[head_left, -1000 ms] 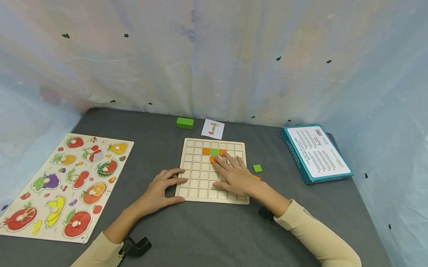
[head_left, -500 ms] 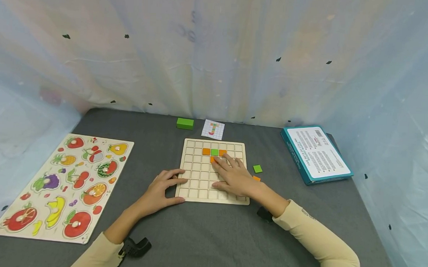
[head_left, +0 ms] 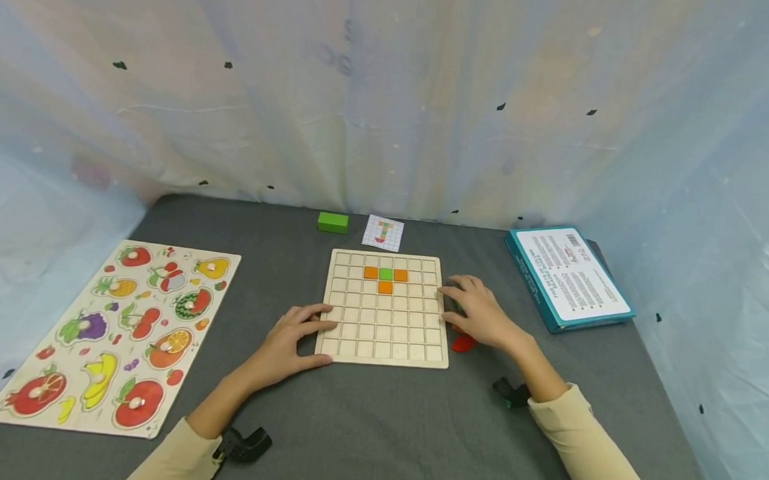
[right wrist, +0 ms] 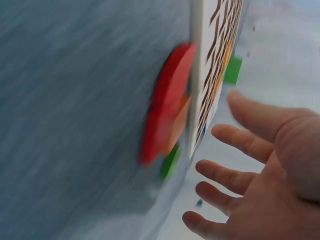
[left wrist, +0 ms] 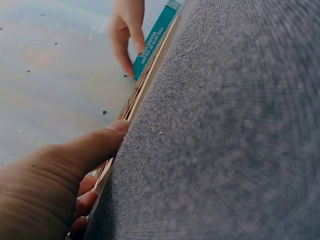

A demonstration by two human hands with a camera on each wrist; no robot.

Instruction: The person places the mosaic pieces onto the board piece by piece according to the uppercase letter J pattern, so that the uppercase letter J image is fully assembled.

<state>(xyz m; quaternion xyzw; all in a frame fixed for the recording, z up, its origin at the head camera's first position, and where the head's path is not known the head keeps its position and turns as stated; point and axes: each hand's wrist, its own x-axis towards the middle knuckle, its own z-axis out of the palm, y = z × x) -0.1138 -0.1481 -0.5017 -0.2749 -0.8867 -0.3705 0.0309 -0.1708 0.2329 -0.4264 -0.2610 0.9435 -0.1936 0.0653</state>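
A wooden grid board (head_left: 351,332) lies flat in the head view. It bears a row of orange, green (head_left: 386,274) and orange tiles, with another orange tile (head_left: 385,288) under the middle one. My left hand (head_left: 283,343) rests at the board's near left corner, fingertips on the left edge and thumb at the near edge. Beside the right edge, my right hand (head_left: 481,314) hovers with fingers spread and nothing visible between them. Below it show red rounded pieces (head_left: 463,343); the right wrist view adds an orange tile (right wrist: 177,127) and a green tile (right wrist: 170,162).
Behind the board are a green block (head_left: 332,222) and a pattern card (head_left: 383,233). A fruit puzzle board (head_left: 190,260) lies at the left, and a teal box (head_left: 570,277) at the back right. Hanging sheets (head_left: 390,111) bound the table.
My right hand has lifted off the grid board and moved right, over the loose pieces, uncovering the tiles on the board and the red pieces. My left hand has stayed put.
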